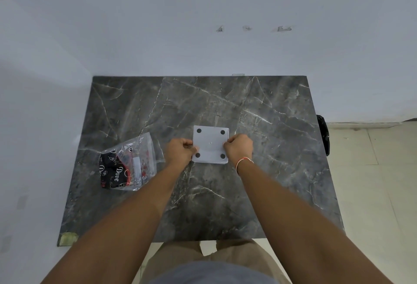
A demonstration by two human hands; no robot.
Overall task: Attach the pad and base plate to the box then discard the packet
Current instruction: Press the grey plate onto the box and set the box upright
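While both arms are reaching forward over the dark marbled desk (pixel 259 114), the white square box (pixel 211 143) is sitting flat on it, a little right of the middle and toward the far half; its upward face is showing four round dark pads (pixel 199 130), one near each corner, and a small mark at its centre. The left hand (pixel 181 150) is curling at the box's left edge, fingers folded in and pinching that side near the lower left pad; the right hand (pixel 239 147) is doing the same on the right edge, knuckles up, fingers tucked against the side of the box; so both hands are gripping the box between them. A thin red and white thread band (pixel 243 162) is circling the right wrist. Off to the left, well apart from the box, the clear plastic packet (pixel 129 162) is lying crumpled on the desk; something black with red and white print is showing inside it, along with a small white label. A black bag (pixel 323 134) is hanging just past the desk's right edge; pale floor tiles (pixel 372 171) are running beyond it; a white wall (pixel 158 24) with grey chipped patches is rising behind the desk.
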